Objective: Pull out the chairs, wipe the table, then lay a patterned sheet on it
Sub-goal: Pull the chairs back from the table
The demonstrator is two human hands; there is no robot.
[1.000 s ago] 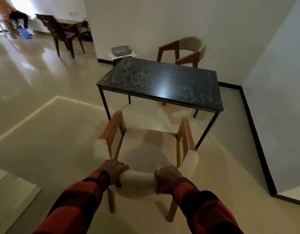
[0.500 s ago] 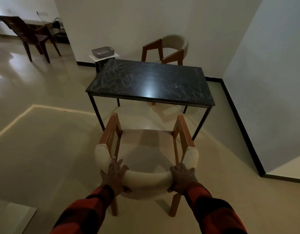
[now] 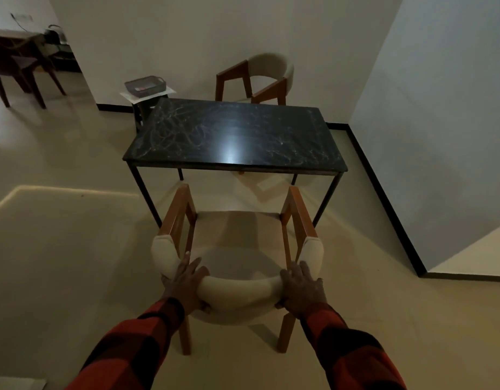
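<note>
Your near wooden armchair with the cream padded curved backrest point(image 3: 240, 288) faces the black marble-veined rectangular table point(image 3: 234, 136), whose long axis runs left to right. Your left hand point(image 3: 187, 282) and right hand point(image 3: 302, 291) lie on the backrest, fingers spread (nearly straight). A matching armchair point(image 3: 260, 80) sits beyond.

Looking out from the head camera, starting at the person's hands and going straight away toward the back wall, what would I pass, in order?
Hands, left hand and right hand, on the padded back of the near chair → its seat → black marble table → far chair → back wall.
</note>
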